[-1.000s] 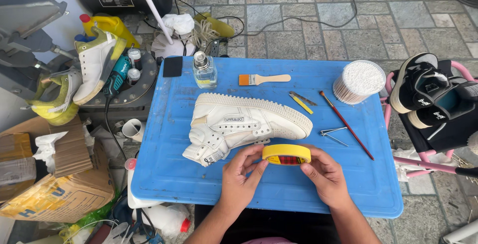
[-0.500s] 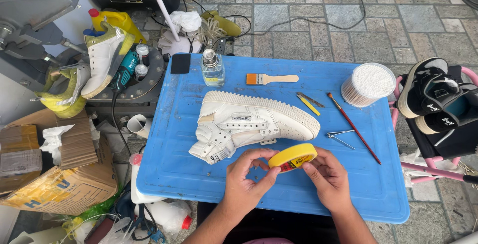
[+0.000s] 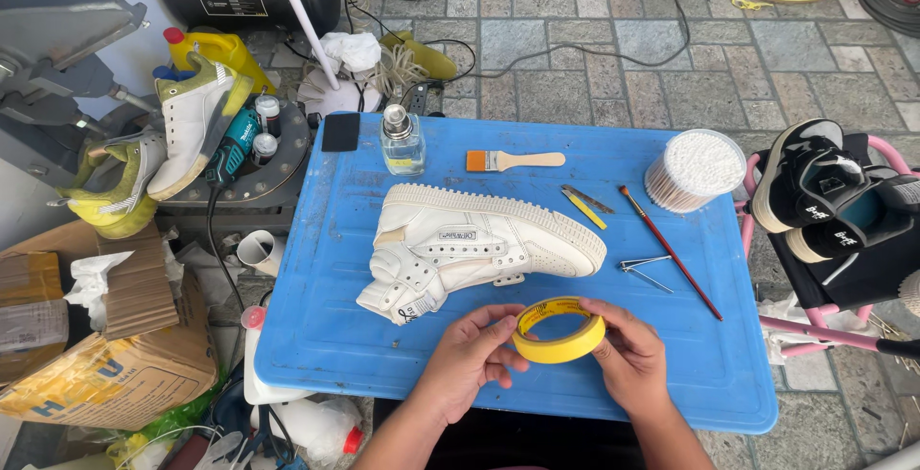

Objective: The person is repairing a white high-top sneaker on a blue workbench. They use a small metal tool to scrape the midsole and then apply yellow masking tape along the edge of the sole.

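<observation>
Both hands hold a yellow roll of masking tape [image 3: 559, 332] just above the near part of the blue table [image 3: 326, 336]. My left hand [image 3: 470, 357] grips the roll's left side with thumb and fingers. My right hand [image 3: 628, 360] holds its right side. Just beyond the roll, a white high-top sneaker [image 3: 474, 245] lies on its side in the middle of the table, sole facing away, toe to the right.
On the table lie a flat brush [image 3: 513, 160], a glass bottle [image 3: 402, 139], a black sponge [image 3: 341, 132], a tub of cotton swabs [image 3: 695, 170], a thin red paintbrush [image 3: 671, 252], tweezers [image 3: 640, 270] and a yellow knife [image 3: 583, 206]. Dark shoes [image 3: 824, 202] sit on a pink rack at right; shoes and boxes crowd the left.
The roll of tape has tilted, so its opening now faces more upward, and both hands have shifted their grip around it. The sneaker has not moved.
</observation>
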